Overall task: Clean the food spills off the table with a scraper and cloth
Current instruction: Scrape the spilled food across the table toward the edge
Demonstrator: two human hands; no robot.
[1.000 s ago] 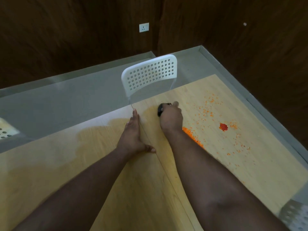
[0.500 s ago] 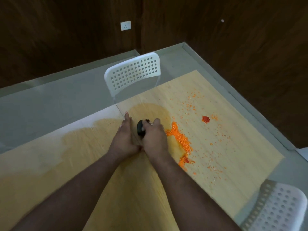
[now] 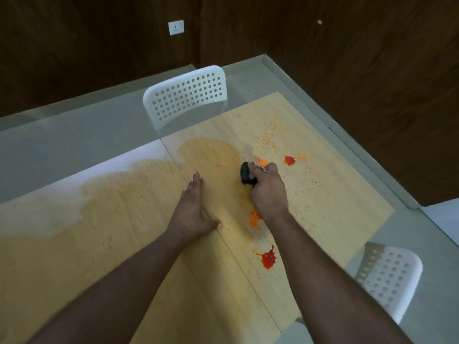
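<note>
The table point(image 3: 124, 244) is pale wood-grain laminate in two panels meeting at a seam, with a darker damp-looking patch point(image 3: 208, 152) at the far middle. Grey floor and dark wood wall panels surround it; a white socket point(image 3: 176, 27) sits on the far wall. Two white perforated plastic chairs stand by: one far point(image 3: 185, 96), one near right point(image 3: 392, 276).

The left hand point(image 3: 192, 211) lies flat on the table, fingers straight. The right hand point(image 3: 268, 188) grips a black scraper point(image 3: 246, 175), its blade apparently on the surface. Orange crumbs point(image 3: 269, 142) scatter to the right; a red blob point(image 3: 269, 259) lies nearer, a smaller one point(image 3: 289, 160) farther.
</note>
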